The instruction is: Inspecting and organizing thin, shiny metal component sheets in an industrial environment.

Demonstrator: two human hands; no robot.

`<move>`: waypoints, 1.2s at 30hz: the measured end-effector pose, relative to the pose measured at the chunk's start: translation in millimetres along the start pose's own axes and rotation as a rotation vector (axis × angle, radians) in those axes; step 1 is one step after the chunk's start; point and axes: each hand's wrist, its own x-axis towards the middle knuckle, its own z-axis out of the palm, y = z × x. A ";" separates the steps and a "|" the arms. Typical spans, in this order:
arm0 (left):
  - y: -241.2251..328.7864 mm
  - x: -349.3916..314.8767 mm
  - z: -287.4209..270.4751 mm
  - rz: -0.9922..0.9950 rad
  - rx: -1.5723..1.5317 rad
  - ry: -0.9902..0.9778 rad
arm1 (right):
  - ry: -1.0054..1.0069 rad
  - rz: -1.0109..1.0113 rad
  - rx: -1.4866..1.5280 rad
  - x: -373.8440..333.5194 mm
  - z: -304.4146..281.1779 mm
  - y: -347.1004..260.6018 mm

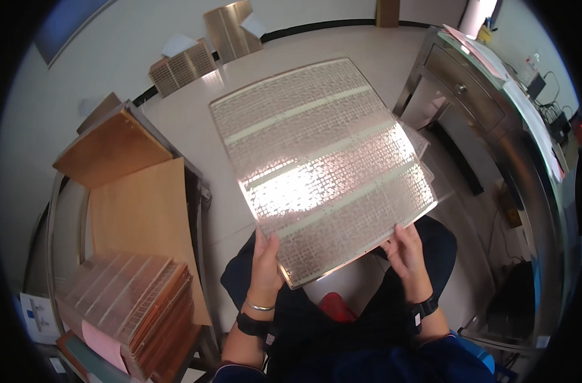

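A large, thin copper-coloured circuit board panel, covered in a fine repeated pattern with paler bands across it, is held up in front of me over my lap. My left hand grips its near left edge, thumb on top and the other fingers mostly hidden behind. Along the near right edge, my right hand pinches it in the same way. The panel tilts, and a bright glare hides part of its surface. Parts of more panels show behind its right edge.
On my left, a stack of similar panels with a pink sheet stands by a cart with brown boards. More panels lean at the far wall. To my right is a metal desk with a drawer, papers and cables.
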 end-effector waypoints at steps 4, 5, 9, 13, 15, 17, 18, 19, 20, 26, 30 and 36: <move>8.0 -0.3 3.0 -0.013 0.006 0.019 | 0.170 -0.048 0.102 10.5 -44.6 -22.9; 7.4 0.1 4.2 -0.015 0.037 0.026 | 0.227 -0.088 0.144 13.2 -53.2 -30.9; 7.5 1.5 3.5 -0.050 0.063 0.044 | 0.238 -0.147 -0.011 11.1 -61.0 -51.7; 5.9 2.4 6.0 -0.034 0.072 0.015 | 0.283 -0.129 -0.104 7.3 -61.5 -60.0; 3.4 1.8 5.6 -0.047 0.081 0.009 | 0.297 -0.115 -0.136 5.2 -75.7 -66.8; 6.1 0.6 -0.8 -0.054 0.083 0.010 | 0.366 -0.098 -0.167 5.9 -87.4 -71.7; 5.1 0.6 -6.2 -0.036 0.096 0.003 | 0.321 -0.100 -0.200 4.7 -91.1 -74.2; 4.9 0.4 -7.0 -0.051 0.089 -0.008 | 0.337 -0.110 -0.205 4.4 -90.7 -78.7; 5.7 -0.1 -6.8 -0.040 0.109 -0.002 | 0.330 -0.100 -0.274 3.5 -91.4 -83.8; 12.9 5.3 -3.7 -0.028 0.210 -0.007 | 0.280 -0.146 -0.616 -8.6 -63.1 -96.9; 8.5 4.7 -5.0 -0.028 0.243 0.030 | 0.261 -0.165 -0.604 -15.4 -39.5 -96.3; 4.5 2.3 -5.1 0.027 0.268 0.010 | 0.224 -0.186 -0.546 -22.5 -39.7 -100.3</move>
